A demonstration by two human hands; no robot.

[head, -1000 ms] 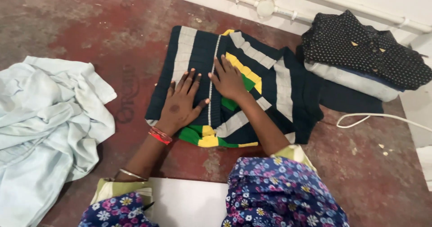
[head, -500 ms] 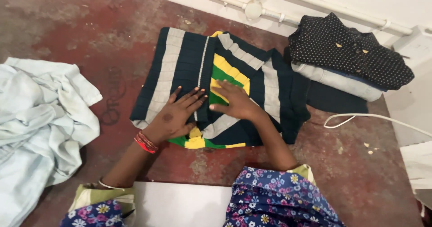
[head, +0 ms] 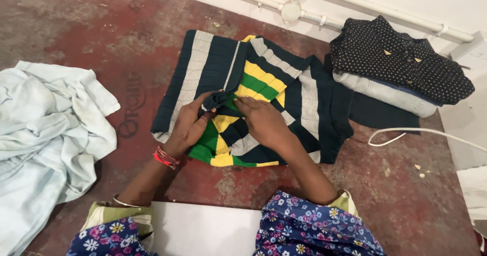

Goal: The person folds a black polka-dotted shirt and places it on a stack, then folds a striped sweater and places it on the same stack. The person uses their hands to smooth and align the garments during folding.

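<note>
Striped garment (head: 284,91) lies on the floor at centre, partly folded with its right side loose, both hands on it: left hand (head: 188,126) pinching a dark flap, right hand (head: 264,121) fingers together pressing flat; folded stack (head: 401,66) at two o'clock.
</note>
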